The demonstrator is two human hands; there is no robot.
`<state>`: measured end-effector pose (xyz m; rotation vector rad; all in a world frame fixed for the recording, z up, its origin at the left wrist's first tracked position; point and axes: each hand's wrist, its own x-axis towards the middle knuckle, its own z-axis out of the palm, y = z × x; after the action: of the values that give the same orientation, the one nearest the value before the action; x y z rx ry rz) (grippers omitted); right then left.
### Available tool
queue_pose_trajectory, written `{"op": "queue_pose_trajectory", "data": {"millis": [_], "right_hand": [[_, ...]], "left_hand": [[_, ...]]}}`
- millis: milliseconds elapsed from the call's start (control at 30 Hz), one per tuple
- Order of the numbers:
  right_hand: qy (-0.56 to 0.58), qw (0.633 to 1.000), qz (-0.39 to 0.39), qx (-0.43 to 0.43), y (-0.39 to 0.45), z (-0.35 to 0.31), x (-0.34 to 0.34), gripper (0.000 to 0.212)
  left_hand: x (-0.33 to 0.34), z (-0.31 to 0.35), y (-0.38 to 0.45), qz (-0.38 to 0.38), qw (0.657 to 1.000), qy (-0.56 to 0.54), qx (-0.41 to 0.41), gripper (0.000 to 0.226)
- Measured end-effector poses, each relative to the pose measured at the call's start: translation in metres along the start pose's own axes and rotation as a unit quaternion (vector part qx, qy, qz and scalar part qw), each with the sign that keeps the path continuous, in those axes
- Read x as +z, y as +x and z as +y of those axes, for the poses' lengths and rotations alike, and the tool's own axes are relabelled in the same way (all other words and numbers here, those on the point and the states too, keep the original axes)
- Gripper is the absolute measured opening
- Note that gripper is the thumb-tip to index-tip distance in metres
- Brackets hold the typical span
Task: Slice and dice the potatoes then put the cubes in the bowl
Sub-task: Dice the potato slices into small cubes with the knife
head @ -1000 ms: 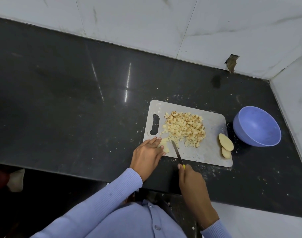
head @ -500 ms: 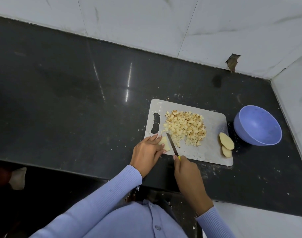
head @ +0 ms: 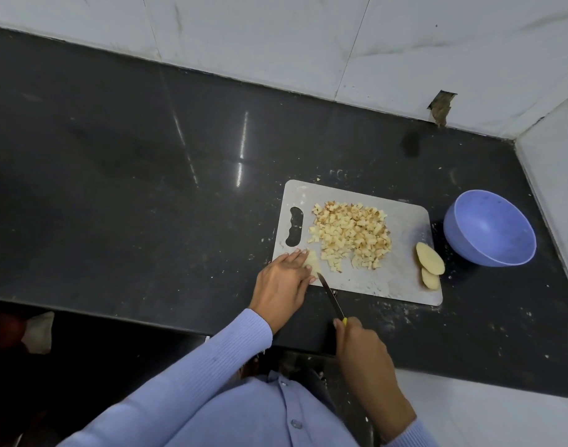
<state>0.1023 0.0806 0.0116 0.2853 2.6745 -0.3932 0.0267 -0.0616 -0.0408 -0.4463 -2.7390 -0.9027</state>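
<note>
A heap of small pale-yellow cubes (head: 352,238), some browned at the edges, is piled on the middle of the grey board (head: 402,279). At the board's near left corner lies a pale potato piece (head: 312,262), flat on the board and partly hidden. Near the right edge two slices (head: 429,262) lie cut face up, the larger overlapping the smaller. The knife (head: 330,295) has a thin blade with its tip just beside the piece and a yellow handle. The lilac bowl (head: 489,227) sits upright just right of the board.
</note>
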Motion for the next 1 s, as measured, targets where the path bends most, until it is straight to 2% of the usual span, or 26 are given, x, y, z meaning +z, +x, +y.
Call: {"op": "queue_pose_trajectory", "data": {"millis": [233,367,500,700,1000], "right_hand": [[0.013,0.999,0.051,-0.009,0.005,0.005,-0.002,0.030],[0.066,0.994,0.076,-0.038,0.010,-0.001,-0.007,0.035],[0.067,0.994,0.062,-0.054,0.023,-0.016,-0.003,0.036],[0.072,0.994,0.070,-0.032,0.028,-0.007,-0.003,0.038],[0.063,0.995,0.058,-0.059,0.033,-0.028,0.001,0.042]], "left_hand": [[-0.003,-0.001,-0.001,0.007,1.000,-0.007,0.003,0.004],[-0.006,-0.003,-0.006,0.016,1.000,0.008,0.004,0.008],[-0.007,-0.003,-0.008,0.029,1.000,0.009,-0.001,0.009],[-0.007,-0.002,-0.007,0.022,1.000,0.003,-0.017,0.005],[-0.010,0.000,-0.004,0.003,1.000,0.000,-0.027,0.007]]}}
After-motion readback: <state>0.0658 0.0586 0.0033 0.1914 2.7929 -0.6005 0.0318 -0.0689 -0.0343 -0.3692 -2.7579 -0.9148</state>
